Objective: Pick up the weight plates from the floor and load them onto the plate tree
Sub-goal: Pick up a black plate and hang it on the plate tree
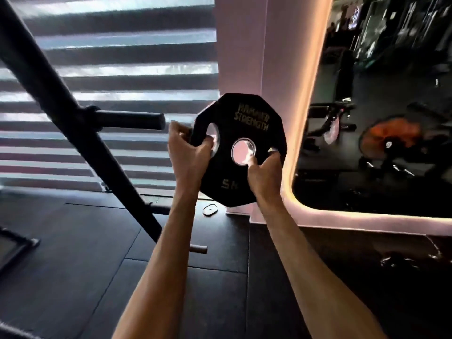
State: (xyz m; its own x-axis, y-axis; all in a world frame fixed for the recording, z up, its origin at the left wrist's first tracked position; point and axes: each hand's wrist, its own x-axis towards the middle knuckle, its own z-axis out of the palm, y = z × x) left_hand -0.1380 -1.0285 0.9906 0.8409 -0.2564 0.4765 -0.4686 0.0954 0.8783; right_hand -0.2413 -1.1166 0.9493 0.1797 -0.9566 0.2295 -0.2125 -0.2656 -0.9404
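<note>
Both hands hold a black Hammer Strength weight plate [241,149] upright in the air: the left hand [189,152] grips through a handle slot, the right hand [265,171] clasps the lower right edge. The plate tree [73,111] stands left, its empty peg [129,120] just beside the plate.

The floor [73,277] is dark rubber matting laid in large tiles with visible seams. A small pale oval disc [210,209] lies flat on it, just beside the base of the pink pillar [241,69]. The plate tree [80,113] slants down toward the matting left of the disc, and a black frame foot [17,243] rests at the far left.
</note>
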